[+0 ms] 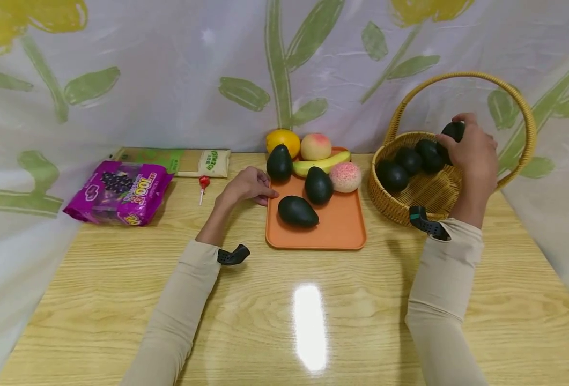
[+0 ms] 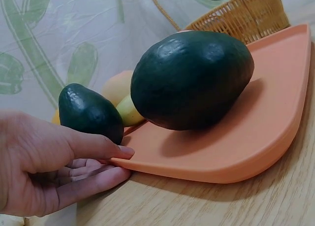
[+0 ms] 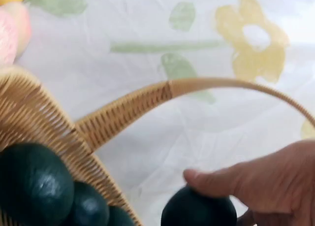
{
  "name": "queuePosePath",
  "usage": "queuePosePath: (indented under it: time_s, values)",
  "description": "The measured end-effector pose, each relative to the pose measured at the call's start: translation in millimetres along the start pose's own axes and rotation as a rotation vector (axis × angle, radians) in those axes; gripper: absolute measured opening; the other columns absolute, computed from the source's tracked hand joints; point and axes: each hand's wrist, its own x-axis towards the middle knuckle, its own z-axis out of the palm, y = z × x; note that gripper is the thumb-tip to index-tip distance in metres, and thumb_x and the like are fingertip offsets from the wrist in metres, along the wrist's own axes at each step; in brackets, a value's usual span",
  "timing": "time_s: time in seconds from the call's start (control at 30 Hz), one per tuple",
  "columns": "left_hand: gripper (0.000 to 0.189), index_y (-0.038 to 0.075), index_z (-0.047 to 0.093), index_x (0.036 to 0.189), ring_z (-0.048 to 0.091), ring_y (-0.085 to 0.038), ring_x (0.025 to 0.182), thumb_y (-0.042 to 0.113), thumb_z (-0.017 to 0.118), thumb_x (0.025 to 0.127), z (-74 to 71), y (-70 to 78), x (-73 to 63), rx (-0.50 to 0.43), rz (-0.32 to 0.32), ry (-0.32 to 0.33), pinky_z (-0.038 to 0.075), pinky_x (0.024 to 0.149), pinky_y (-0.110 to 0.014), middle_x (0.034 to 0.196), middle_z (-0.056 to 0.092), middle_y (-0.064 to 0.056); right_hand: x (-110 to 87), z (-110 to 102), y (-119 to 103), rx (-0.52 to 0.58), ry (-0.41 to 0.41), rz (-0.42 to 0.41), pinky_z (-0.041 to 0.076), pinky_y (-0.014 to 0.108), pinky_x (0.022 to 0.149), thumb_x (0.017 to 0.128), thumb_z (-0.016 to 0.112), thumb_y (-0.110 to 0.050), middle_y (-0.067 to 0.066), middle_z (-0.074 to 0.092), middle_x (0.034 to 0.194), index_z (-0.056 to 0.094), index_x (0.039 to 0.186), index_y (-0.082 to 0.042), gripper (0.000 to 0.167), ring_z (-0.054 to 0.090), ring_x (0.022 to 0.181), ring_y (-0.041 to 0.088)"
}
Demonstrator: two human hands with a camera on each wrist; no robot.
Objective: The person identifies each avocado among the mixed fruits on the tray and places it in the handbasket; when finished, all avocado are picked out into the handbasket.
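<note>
My left hand (image 1: 251, 186) pinches the left rim of an orange tray (image 1: 332, 230), thumb on top and fingers beneath in the left wrist view. On the tray lie three dark green avocados, the nearest avocado (image 1: 297, 211) on its side, together with a banana (image 1: 330, 162), a pink peach (image 1: 345, 177), a paler peach (image 1: 316, 146) and a yellow-orange fruit (image 1: 282, 143). Over the wicker basket (image 1: 390, 206) my right hand (image 1: 474, 150) grips another avocado (image 3: 199, 211) between thumb and fingers. Three avocados rest inside the basket along its left and back.
The basket's tall arched handle (image 1: 477, 75) rises around my right arm. At the left lie a purple candy bag (image 1: 117, 193), a flat tan-and-green packet (image 1: 183, 161) and a red lollipop (image 1: 204, 182). A flower-printed curtain (image 1: 168, 69) hangs behind the wooden table (image 1: 245, 316).
</note>
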Motion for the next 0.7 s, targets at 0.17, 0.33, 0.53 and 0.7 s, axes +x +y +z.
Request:
queuePosePath:
  time_s: [0.17, 0.33, 0.53, 0.7]
  values:
    - [0.03, -0.001, 0.061, 0.101, 0.071, -0.008, 0.057, 0.014, 0.084, 0.088, 0.0, 0.1, 0.5, -0.041, -0.011, -0.012, 0.061, 0.06, -0.021, 0.074, 0.065, -0.003, 2.6, 5, 11, -0.08, -0.074, 0.082, 0.038, 0.074, 0.111, 0.108, 0.053, -0.038, 0.044, 0.032, 0.157, 0.019, 0.165, -0.013, 0.07, 0.037, 0.135, 0.067]
    - [0.03, -0.001, 0.061, 0.1, 0.071, -0.008, 0.056, 0.013, 0.084, 0.088, -0.4, 1.6, 1.2, -0.04, 0.004, 0.001, 0.06, 0.059, -0.02, 0.073, 0.065, -0.002, 7.1, 10, 26, -0.13, -0.187, 0.18, 0.042, 0.073, 0.109, 0.103, 0.063, -0.025, 0.051, 0.019, 0.156, 0.025, 0.159, 0.001, 0.073, 0.023, 0.143, 0.069]
    - [0.031, -0.001, 0.062, 0.101, 0.07, -0.007, 0.056, 0.015, 0.085, 0.088, -0.8, 1.0, 0.7, -0.019, -0.012, 0.001, 0.06, 0.058, -0.02, 0.073, 0.065, -0.002, 11.3, 14, 40, -0.128, -0.257, 0.246, 0.048, 0.073, 0.101, 0.099, 0.06, -0.019, 0.053, 0.002, 0.153, 0.029, 0.15, 0.015, 0.069, 0.008, 0.147, 0.065]
    - [0.031, 0.0, 0.062, 0.101, 0.07, -0.007, 0.056, 0.016, 0.085, 0.088, 0.1, -1.0, -0.2, -0.009, 0.006, 0.007, 0.06, 0.059, -0.02, 0.075, 0.065, -0.002, 12.2, 17, 43, -0.144, -0.218, 0.203, 0.049, 0.072, 0.095, 0.098, 0.056, -0.021, 0.052, 0.013, 0.145, 0.029, 0.146, 0.016, 0.067, 0.018, 0.138, 0.064]
